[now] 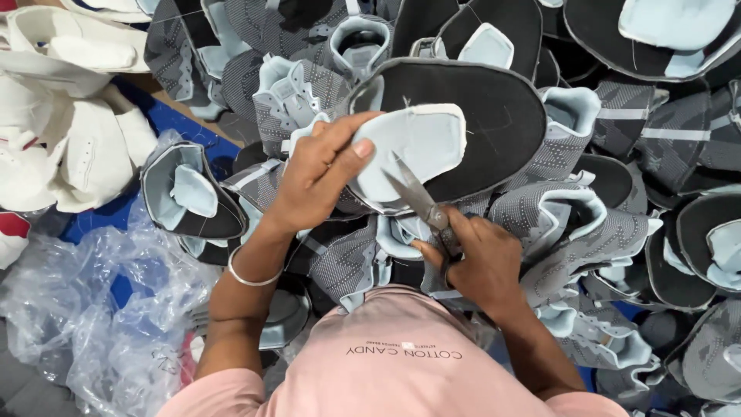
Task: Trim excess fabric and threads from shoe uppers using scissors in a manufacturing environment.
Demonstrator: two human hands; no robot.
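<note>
The shoe upper (463,123), a grey knit piece with a black inner face and a pale blue padded tongue (413,147), is lying open on top of a heap of similar pieces, near the middle of the view and just in front of the person. The left hand (320,166) is grasping it at the tongue's edge: the thumb is pressing flat on the pale blue padding while the fingers are curling behind the piece, so this grip is clenched on the upper. The right hand (478,259) is holding a pair of small metal scissors (417,193), its fingers wrapped around the handles; the blades are pointing up and to the left, with the tips lying over the lower edge of the pale blue tongue. Whether the blades are parted or closed is hard to tell. A thin silver bangle (251,278) is sitting on the left wrist.

All around, more grey and black uppers (610,224) are piling up across the right and top of the view. A stack of white uppers (69,131) is lying at the upper left, and crumpled clear plastic wrap (93,309) is spreading over a blue surface at the lower left. The person's pink shirt (401,371) is filling the bottom of the view.
</note>
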